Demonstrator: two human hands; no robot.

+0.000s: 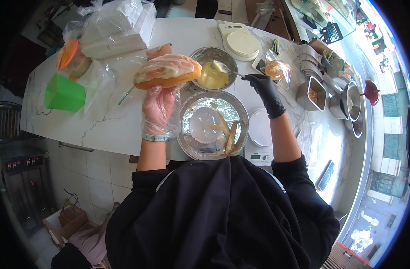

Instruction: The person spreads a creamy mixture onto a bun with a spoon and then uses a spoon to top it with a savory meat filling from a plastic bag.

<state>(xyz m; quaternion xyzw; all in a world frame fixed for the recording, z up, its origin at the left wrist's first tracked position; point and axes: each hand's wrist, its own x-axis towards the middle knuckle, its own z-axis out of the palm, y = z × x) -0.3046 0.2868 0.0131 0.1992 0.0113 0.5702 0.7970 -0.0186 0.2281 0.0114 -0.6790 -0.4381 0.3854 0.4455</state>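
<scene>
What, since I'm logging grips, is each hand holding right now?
Left hand: holding the cream-topped bread, fingers mostly hidden.
Right hand: closed on the utensil that extends over the bowl.

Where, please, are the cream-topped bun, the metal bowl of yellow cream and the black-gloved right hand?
Cream-topped bun [167, 70]: head view, its cream-covered middle.
Metal bowl [210, 54]: head view, bare far inner wall.
Black-gloved right hand [264, 89]: head view, back of the hand.

Golden-orange bread, pale yellow cream, black-gloved right hand — bright green container — white, grey-veined countertop.
</scene>
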